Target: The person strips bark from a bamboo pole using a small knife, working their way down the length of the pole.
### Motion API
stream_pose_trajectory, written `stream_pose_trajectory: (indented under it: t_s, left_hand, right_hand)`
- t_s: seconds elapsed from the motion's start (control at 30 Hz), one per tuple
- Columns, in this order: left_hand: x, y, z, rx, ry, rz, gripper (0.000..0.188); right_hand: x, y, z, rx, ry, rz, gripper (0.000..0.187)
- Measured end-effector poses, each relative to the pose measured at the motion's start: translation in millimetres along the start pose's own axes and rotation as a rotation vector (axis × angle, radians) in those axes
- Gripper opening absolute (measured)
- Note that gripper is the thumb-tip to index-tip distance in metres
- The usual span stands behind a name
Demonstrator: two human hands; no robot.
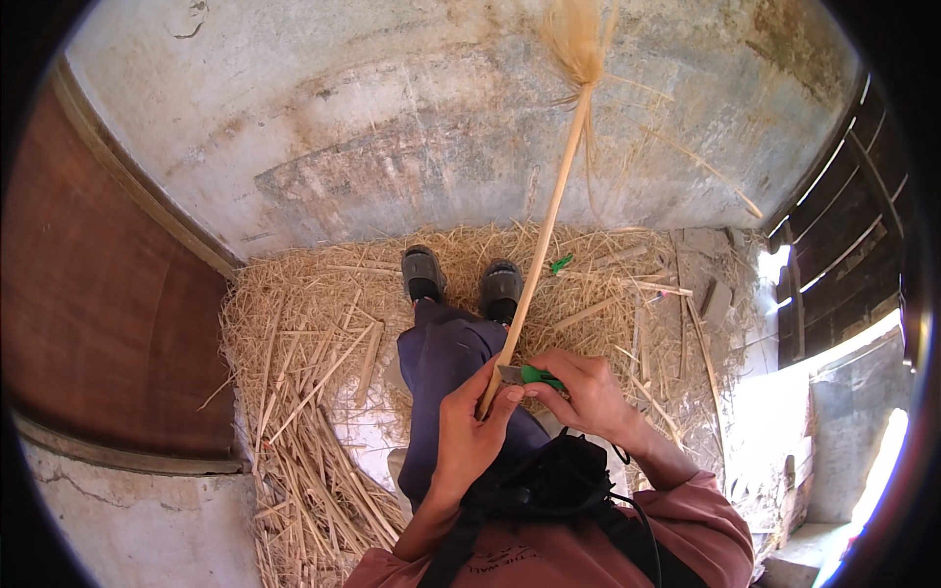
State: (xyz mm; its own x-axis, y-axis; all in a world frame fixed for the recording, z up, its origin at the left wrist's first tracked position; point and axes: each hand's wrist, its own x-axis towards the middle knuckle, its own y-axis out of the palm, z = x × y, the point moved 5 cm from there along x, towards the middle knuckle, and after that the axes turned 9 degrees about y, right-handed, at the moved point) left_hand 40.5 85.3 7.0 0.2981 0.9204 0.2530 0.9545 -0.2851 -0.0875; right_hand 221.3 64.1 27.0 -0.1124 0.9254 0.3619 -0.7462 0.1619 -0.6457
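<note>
My left hand [465, 423] is closed around the lower end of a long, pale wooden stick [547, 225], close to my lap. The stick slants away from me and up to the right. A bushy tuft of thin, frayed fibres [580, 49] spreads from its far end, in front of the wall. In my right hand [592, 390] is a small green-handled knife [538, 376], gripped by the handle. Its short grey blade lies against the stick just above my left fingers, and the two hands almost meet there.
Straw-like shavings [323, 269] cover the floor around my dark shoes [422, 274]. Split sticks [309, 470] are heaped at left. A small green object [561, 264] lies on the shavings. A stained wall [392, 127] stands ahead, a brown panel [118, 284] at left, dark slats [843, 255] at right.
</note>
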Motion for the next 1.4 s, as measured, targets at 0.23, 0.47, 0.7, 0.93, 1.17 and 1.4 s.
stream_pose_trajectory:
  t_s: [0.23, 0.47, 0.7, 0.93, 1.17, 1.4]
  left_hand:
    - [0.6, -2.0, -6.7, 0.133, 0.103, -0.065, 0.042]
    - [-0.8, -2.9, -11.2, 0.221, 0.138, -0.104, 0.038]
    - [-1.1, -4.0, -10.4, 0.212, 0.150, -0.149, 0.033]
    - [-0.6, -4.5, -12.1, 0.226, 0.106, -0.146, 0.031]
    - [-10.9, -4.0, 0.9, 0.194, 0.000, -0.121, 0.031]
    - [-12.4, -8.6, -2.7, 0.231, 0.025, -0.118, 0.030]
  right_hand:
    - [4.6, -8.0, 12.4, -0.095, -0.046, -0.050, 0.032]
    - [8.0, -12.2, 20.8, -0.194, -0.094, -0.068, 0.029]
    - [10.1, -13.3, 23.2, -0.270, -0.120, -0.093, 0.030]
    - [14.3, -15.4, 12.3, -0.301, -0.104, -0.114, 0.029]
    - [31.0, -34.4, -9.3, -0.257, -0.026, -0.228, 0.029]
    - [29.4, -32.8, -7.8, -0.219, -0.055, -0.206, 0.029]
